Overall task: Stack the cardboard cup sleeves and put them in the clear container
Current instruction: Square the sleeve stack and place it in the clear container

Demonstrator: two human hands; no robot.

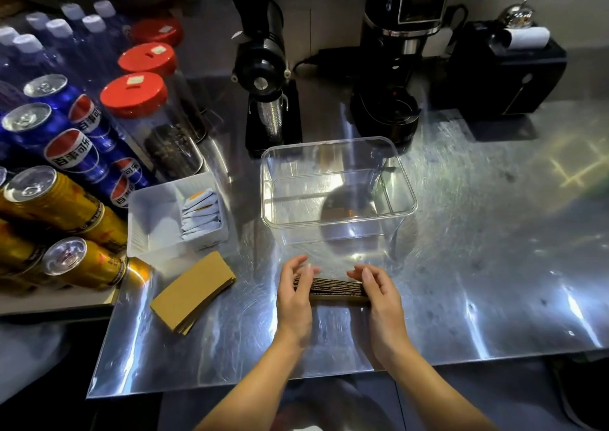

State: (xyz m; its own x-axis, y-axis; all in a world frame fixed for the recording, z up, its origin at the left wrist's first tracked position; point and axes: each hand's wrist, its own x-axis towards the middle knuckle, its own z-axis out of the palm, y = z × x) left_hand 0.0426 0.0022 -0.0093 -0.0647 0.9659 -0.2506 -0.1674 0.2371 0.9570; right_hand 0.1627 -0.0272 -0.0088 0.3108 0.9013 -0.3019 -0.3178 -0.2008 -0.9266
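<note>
Pressing in from both ends, the left hand and right hand grasp a stack of sleeves standing on edge on the tabletop, its long axis running left to right between them. The empty container sits straight ahead, just beyond the fingertips, equally near both hands. A second stack lies flat, off to the left.
</note>
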